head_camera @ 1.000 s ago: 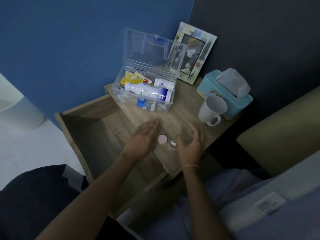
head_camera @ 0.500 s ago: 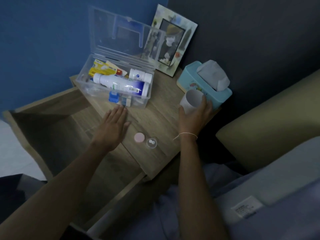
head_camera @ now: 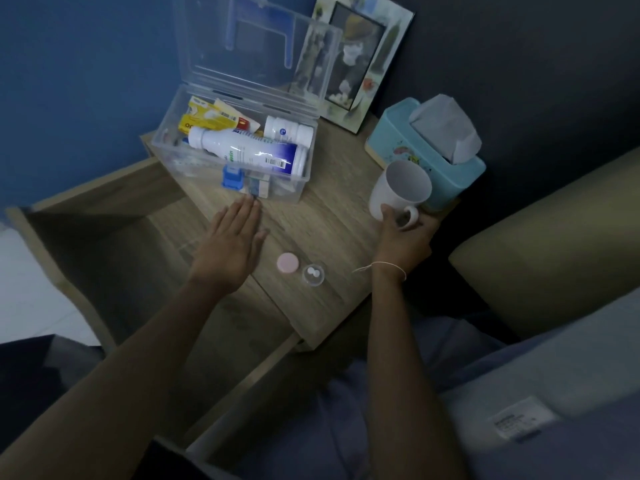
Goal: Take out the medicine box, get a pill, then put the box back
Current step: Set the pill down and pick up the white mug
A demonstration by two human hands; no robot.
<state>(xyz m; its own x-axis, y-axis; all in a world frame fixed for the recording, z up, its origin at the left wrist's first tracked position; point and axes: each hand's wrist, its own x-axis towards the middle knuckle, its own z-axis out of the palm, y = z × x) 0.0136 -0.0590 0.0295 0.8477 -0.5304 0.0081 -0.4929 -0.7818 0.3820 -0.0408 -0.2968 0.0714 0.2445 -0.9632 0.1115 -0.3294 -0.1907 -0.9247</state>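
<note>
The clear plastic medicine box [head_camera: 298,194] stands on the wooden nightstand [head_camera: 332,216] with its lid up, holding white bottles, yellow packets and a blue item. A small clear cup [head_camera: 313,274] with two white pills sits near the front edge, a pink cap [head_camera: 287,262] just left of it. My left hand [head_camera: 230,242] lies flat and open on the top, fingertips close to the box's front wall. My right hand [head_camera: 403,237] grips the handle of a white mug [head_camera: 398,190], which is tilted.
A teal tissue box [head_camera: 401,136] stands behind the mug, and a picture frame [head_camera: 381,64] leans on the dark wall. An open wooden drawer [head_camera: 104,244] juts out to the left. A beige cushion [head_camera: 561,237] lies at the right.
My right hand left the pill cup, reached right to the mug and took its handle, tilting it. My left hand slid forward toward the medicine box.
</note>
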